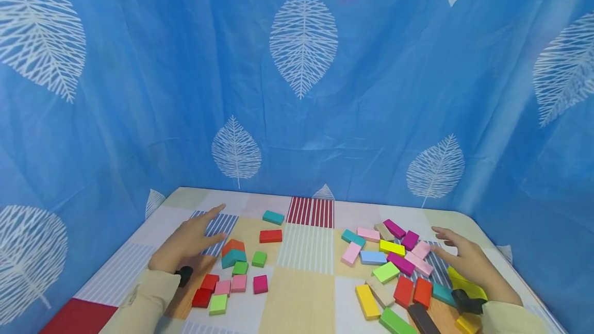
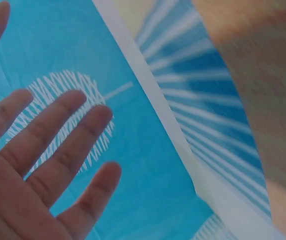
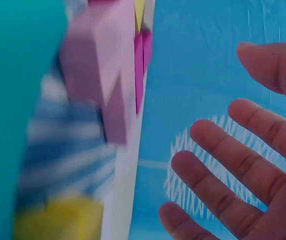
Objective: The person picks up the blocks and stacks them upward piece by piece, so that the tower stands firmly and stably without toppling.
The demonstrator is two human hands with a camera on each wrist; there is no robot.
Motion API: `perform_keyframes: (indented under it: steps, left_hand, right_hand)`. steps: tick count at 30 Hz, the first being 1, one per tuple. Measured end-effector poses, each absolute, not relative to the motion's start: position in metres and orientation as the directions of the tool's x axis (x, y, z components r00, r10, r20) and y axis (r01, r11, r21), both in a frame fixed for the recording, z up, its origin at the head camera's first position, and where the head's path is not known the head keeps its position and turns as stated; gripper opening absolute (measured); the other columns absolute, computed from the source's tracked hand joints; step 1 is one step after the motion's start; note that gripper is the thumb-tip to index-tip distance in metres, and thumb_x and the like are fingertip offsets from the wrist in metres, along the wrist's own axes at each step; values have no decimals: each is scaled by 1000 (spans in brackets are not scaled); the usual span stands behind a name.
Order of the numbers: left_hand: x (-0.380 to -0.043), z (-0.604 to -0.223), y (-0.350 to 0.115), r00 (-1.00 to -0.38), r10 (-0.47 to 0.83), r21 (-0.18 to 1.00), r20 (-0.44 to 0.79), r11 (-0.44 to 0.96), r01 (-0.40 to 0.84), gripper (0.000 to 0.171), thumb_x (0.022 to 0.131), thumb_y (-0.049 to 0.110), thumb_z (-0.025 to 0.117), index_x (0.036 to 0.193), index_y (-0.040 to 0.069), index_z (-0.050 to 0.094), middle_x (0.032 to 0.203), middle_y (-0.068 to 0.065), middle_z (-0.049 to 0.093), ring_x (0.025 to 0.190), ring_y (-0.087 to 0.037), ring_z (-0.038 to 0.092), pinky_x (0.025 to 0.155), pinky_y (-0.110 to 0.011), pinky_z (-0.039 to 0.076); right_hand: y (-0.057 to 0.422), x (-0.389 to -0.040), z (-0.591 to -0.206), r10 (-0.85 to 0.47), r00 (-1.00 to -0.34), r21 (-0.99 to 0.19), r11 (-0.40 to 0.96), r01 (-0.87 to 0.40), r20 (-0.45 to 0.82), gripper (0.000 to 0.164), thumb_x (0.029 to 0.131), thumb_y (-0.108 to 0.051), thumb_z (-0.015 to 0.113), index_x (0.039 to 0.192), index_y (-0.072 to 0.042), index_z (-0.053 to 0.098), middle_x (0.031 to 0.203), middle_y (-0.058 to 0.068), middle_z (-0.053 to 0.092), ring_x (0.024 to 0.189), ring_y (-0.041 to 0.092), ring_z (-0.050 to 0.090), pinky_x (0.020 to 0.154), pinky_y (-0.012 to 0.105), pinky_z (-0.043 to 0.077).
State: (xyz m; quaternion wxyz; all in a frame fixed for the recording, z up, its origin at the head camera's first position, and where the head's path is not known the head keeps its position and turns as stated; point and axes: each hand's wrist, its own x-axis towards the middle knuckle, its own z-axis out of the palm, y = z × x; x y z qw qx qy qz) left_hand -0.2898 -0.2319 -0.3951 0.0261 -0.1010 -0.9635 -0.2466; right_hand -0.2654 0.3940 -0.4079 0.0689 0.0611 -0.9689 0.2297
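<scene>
Plainly, left hand (image 1: 187, 238): fingers loose and spread, nothing gripped; thumb tip just beside the orange-red block (image 1: 233, 245)
Right hand (image 1: 468, 261): fingers likewise spread, nothing gripped; pink block (image 1: 421, 250) near the thumb
Left block group (image 1: 238, 283): right of the left fingers and nearer the body, resting unsupported on the table (image 1: 301, 295)
Right block group (image 1: 373, 257): left of the right fingers, many touching; moving one would probably nudge neighbours
Yellow block (image 1: 465, 286): partly hidden under the right hand; contact cannot be told
Spread pose: likely keeps both hands off the blocks
Edges: far rim beyond both sets of fingertips; curtain (image 1: 380, 92) behind probably limits forward reach
Room: widest gap between the two hands' fingers
</scene>
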Motion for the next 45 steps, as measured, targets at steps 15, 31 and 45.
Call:
perform_keyframes:
  steps: [15,31,45]
  left_hand:
    - [-301,-382,-193,-922,386,735,-29,633,242,60,103,22,74,155,0,53,149,-29,58,138,-50,55,106,-62,54]
    - [-323,-386,-149,-924,351,624,-153,759,185,57,99,17,79,151,3,60,148,-23,61,137,-45,55,108,-60,53]
    - [-332,-390,-120,-923,295,474,-245,868,151,46,94,15,84,137,5,69,125,-12,70,110,-28,65,96,-47,59]
  right_hand:
    - [328,-271,-413,-271,-959,-759,608,-234,78,52,101,-13,76,143,12,58,131,29,68,117,44,68,90,40,64]
    - [265,-286,-424,-285,-953,-759,599,-257,98,45,94,-8,82,132,11,67,124,24,72,118,44,66,100,53,59]
    - [224,-294,-419,-177,-983,-542,831,-124,-45,44,82,-17,94,112,1,67,102,7,68,92,25,62,90,50,60]
